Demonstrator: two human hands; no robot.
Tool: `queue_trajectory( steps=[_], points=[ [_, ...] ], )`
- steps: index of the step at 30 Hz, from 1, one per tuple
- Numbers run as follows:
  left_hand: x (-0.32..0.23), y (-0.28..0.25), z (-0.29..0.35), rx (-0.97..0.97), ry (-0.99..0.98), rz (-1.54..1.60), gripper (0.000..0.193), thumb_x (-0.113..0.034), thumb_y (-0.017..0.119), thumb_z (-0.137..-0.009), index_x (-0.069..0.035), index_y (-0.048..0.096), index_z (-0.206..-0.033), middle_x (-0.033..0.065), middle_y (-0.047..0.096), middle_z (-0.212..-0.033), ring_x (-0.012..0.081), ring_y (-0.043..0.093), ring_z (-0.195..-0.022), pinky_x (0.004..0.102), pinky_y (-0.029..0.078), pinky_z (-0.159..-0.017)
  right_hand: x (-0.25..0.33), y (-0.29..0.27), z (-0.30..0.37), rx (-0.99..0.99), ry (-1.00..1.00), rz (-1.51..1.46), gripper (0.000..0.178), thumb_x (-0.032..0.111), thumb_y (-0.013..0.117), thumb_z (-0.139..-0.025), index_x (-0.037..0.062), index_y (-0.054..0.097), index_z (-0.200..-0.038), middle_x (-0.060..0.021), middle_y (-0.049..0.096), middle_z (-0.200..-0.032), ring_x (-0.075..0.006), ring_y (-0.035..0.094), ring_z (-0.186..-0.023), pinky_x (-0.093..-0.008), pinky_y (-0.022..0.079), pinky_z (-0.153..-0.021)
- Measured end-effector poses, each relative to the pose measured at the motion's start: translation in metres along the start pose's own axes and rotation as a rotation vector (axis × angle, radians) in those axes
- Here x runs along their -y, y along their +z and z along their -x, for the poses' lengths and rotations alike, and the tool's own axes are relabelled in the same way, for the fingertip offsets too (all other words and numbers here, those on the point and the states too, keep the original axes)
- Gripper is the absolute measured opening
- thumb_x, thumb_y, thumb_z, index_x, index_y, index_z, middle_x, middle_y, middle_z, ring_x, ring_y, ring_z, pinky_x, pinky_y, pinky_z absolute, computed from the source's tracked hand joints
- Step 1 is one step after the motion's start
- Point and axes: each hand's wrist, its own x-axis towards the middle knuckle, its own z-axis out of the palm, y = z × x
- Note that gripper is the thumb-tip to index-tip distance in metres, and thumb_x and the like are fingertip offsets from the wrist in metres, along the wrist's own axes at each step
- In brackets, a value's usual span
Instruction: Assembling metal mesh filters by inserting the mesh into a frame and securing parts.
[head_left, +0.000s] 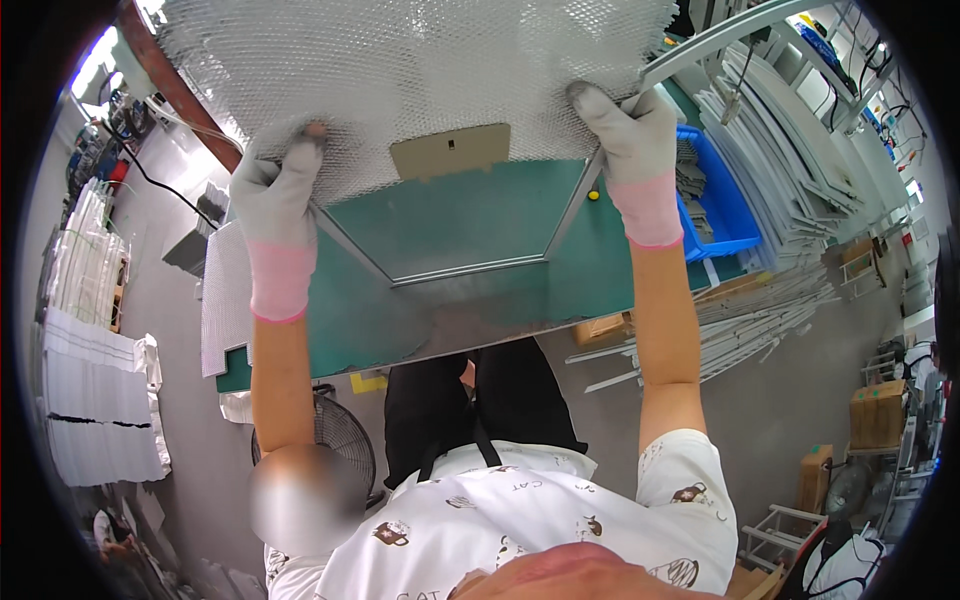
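Note:
My left hand point(272, 190), in a white glove with a pink cuff, is closed on the near left edge of a silvery mesh-textured sheet point(400, 70). My right hand point(636, 135), gloved alike, pinches the same sheet by its near right edge, thumb on top. The sheet is raised and slants over the table. At the middle of its near edge sits a tan plate point(450, 152) with a small dark slot. Below lies a thin metal frame point(470, 270), its far part hidden by the sheet. The frame rests on the green tabletop point(360, 325).
Right of the table are a blue bin point(735, 235) of grey pieces, stacked pale panels point(790, 150) and loose strips point(720, 330). A metal bar point(730, 42) crosses at the upper right. A black fan point(345, 440) stands under the left forearm; white stacks point(95, 400) lie left.

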Motion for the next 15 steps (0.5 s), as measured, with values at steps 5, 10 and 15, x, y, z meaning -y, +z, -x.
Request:
queue_trajectory(
  steps=[5, 10, 15],
  points=[
    [0.016, -0.013, 0.005, 0.142, 0.016, 0.027, 0.028, -0.015, 0.068, -0.087, 0.003, 0.062, -0.108, 0.0017, 0.061, -0.1, 0.0072, 0.051, -0.086, 0.0229, 0.04, -0.08, -0.006, -0.005, 0.013, 0.022, -0.018, -0.099, 0.033, 0.02, 0.075, -0.081, -0.006, 0.063, -0.097, -0.0041, 0.067, -0.085, -0.0061, 0.057, -0.074, -0.0235, 0.048, -0.066],
    [0.027, -0.017, 0.031, 0.034, -0.013, 0.085, 0.017, -0.008, 0.068, -0.085, 0.004, 0.065, -0.097, 0.0023, 0.064, -0.091, 0.0087, 0.054, -0.082, 0.0243, 0.042, -0.077, -0.013, -0.009, 0.027, 0.087, -0.001, -0.047, 0.036, 0.022, 0.074, -0.083, -0.0041, 0.062, -0.105, -0.005, 0.066, -0.09, -0.0071, 0.057, -0.08, -0.0243, 0.048, -0.07],
    [0.022, -0.017, 0.016, 0.093, -0.028, 0.041, 0.019, -0.01, 0.067, -0.086, 0.005, 0.064, -0.097, 0.0021, 0.063, -0.092, 0.0077, 0.052, -0.08, 0.0243, 0.042, -0.075, 0.006, -0.019, 0.004, 0.268, 0.062, -0.044, 0.043, 0.029, 0.074, -0.082, -0.0068, 0.062, -0.102, -0.0043, 0.065, -0.085, -0.0069, 0.056, -0.077, -0.0241, 0.047, -0.067]
  ],
)
